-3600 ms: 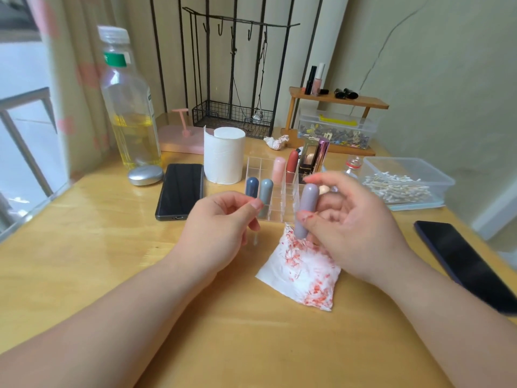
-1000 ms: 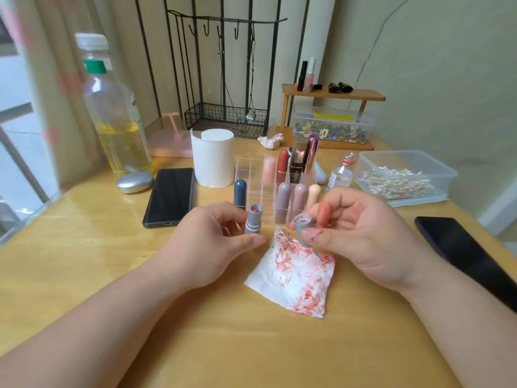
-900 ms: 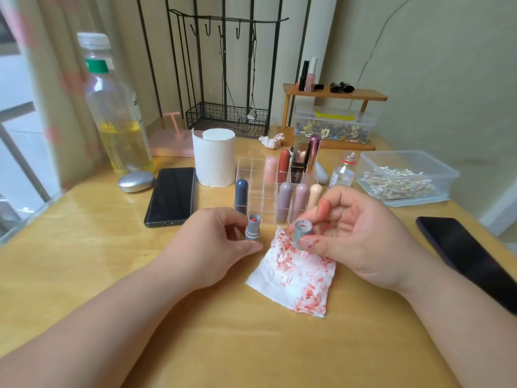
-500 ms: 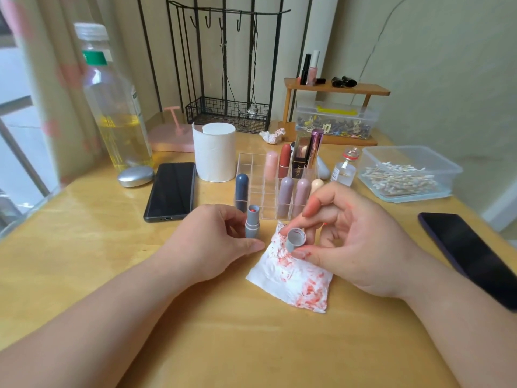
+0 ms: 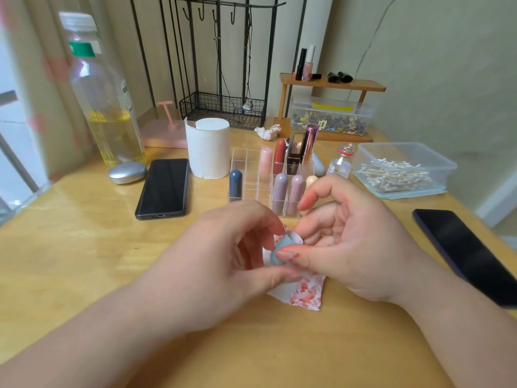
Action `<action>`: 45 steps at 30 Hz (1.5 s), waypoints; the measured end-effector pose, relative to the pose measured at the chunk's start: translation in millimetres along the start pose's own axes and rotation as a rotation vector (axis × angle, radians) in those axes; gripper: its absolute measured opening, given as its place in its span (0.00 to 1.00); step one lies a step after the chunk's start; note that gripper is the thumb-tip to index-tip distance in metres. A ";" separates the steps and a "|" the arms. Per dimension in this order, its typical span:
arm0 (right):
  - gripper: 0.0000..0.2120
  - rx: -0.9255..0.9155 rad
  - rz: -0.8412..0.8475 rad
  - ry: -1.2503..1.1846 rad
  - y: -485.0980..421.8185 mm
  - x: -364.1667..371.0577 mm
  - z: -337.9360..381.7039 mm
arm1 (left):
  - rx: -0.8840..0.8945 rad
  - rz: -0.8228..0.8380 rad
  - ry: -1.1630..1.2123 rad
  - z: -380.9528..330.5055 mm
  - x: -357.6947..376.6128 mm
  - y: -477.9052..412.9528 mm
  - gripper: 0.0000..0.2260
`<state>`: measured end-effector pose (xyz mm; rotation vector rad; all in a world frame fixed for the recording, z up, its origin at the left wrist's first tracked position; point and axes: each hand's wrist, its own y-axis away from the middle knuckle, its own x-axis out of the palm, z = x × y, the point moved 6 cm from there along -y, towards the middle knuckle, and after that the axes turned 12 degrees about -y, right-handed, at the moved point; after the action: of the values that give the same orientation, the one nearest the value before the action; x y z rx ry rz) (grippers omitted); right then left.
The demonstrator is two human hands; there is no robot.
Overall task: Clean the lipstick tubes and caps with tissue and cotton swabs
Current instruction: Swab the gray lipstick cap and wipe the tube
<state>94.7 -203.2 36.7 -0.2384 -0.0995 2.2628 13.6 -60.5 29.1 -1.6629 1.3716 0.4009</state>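
Observation:
My right hand (image 5: 355, 245) pinches a small grey-blue lipstick cap (image 5: 280, 252) between thumb and fingers, just above the red-stained tissue (image 5: 305, 292) on the table. My left hand (image 5: 221, 264) meets it from the left. Its index finger and thumb pinch a fold of that tissue at the cap's mouth. The grey tube base is out of sight, hidden by my left hand. A clear organizer (image 5: 251, 163) behind my hands holds several capped lipsticks. A clear box of cotton swabs (image 5: 402, 170) sits at the right.
A tissue roll (image 5: 208, 148), a black phone (image 5: 163, 187), a silver oval object (image 5: 127, 172) and an oil bottle (image 5: 105, 107) stand left of the organizer. A small glass vial (image 5: 341, 163) is beside the swab box. Another black phone (image 5: 464, 253) lies at the right edge.
My left hand has left the upright grey tube and moved right onto the tissue beside the cap. My right hand lowered the cap toward the tissue. The tube is no longer visible.

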 end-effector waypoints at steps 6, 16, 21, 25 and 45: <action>0.25 0.075 0.022 -0.064 1.1 9.7 1.3 | -0.091 -0.044 -0.042 9.7 6.4 -1.6 0.09; 0.15 0.487 -0.143 0.860 -8.2 -99.8 -14.8 | -0.121 0.176 -0.162 11.9 18.8 0.1 0.09; 0.13 0.592 -0.050 0.890 -11.3 -83.9 -35.5 | -0.129 0.212 -0.164 11.1 21.3 -1.0 0.10; 0.04 0.580 -0.064 0.919 -13.8 -80.2 -37.8 | -0.150 0.222 -0.115 13.4 23.8 -0.9 0.08; 0.06 0.400 -0.188 0.833 -24.9 -89.1 -44.5 | -0.141 0.325 0.279 10.0 38.9 1.4 0.09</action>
<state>178.7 -255.5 9.3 -0.8808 0.7236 1.7868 28.0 -75.9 -5.1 -1.6563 1.8708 0.4735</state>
